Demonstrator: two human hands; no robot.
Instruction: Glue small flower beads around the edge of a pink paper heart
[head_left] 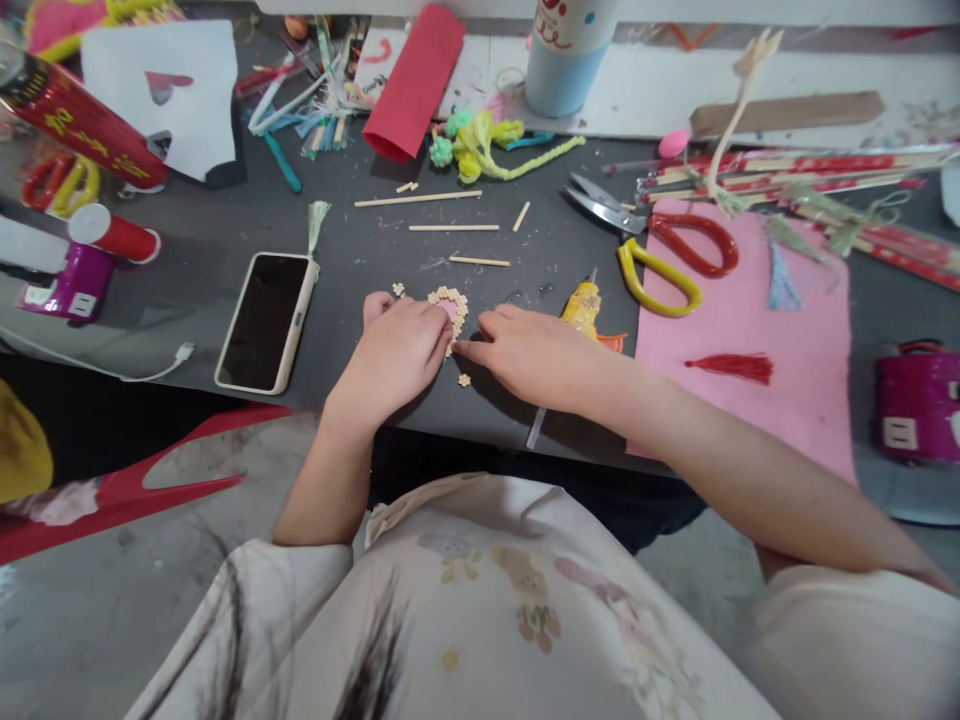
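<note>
A small craft piece (459, 300), edged with pale beads around a pink middle, lies on the dark table (360, 250). My left hand (403, 345) rests over its left side with the fingers curled in; what they hold, if anything, is hidden. My right hand (525, 350) touches its lower right edge with the index finger stretched out, the other fingers bent. Small bead clusters lie at the upper left (398, 289) and just below (464, 381). Beyond the hands are thin wooden sticks (454, 228).
A yellow glue gun (583, 306) lies right of my right hand, near scissors (637, 225) on pink felt (795, 400). A phone (268, 322) is at left. Behind stand a cup (566, 60), a red felt roll (416, 85) and a red can (90, 125).
</note>
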